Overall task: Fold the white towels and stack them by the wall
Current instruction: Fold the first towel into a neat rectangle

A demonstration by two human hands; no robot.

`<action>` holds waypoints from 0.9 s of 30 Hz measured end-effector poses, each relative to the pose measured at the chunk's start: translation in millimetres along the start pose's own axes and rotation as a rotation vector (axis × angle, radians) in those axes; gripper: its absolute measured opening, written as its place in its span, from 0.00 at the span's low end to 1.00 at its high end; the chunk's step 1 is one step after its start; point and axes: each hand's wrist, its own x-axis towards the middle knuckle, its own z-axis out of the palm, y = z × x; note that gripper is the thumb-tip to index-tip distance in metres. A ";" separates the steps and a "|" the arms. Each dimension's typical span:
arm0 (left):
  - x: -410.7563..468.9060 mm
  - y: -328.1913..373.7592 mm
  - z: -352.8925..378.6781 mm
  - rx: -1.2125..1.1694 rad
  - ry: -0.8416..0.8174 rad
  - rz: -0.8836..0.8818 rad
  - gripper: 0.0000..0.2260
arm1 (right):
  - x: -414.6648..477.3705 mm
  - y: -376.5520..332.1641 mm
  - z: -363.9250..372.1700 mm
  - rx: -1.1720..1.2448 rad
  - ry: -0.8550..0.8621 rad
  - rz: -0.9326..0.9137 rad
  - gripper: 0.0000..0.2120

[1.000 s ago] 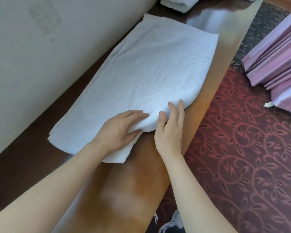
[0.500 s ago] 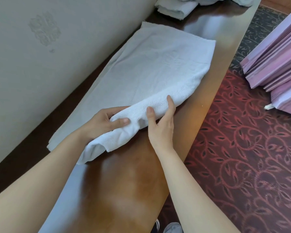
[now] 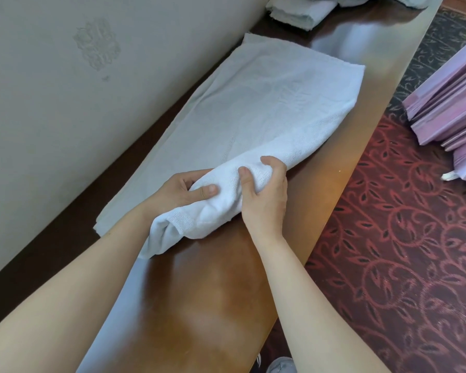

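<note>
Wall [image 3: 51,130], pale and embossed, borders a long glossy wooden table [image 3: 199,305] above a red patterned carpet [image 3: 388,251]. A white towel [image 3: 267,111] lies lengthwise on the table close to the wall, its near end bunched and raised. Purple sheets [image 3: 447,103] are stacked at right; folded towels [image 3: 299,12] sit at the far end. The left hand [image 3: 178,192] and the right hand [image 3: 264,195] each clutch the raised end, fingers curled round the cloth.
</note>
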 end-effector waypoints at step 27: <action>-36.3 -72.1 63.8 1.281 0.094 0.323 0.32 | -52.8 62.2 -56.3 -0.916 0.155 -0.244 0.13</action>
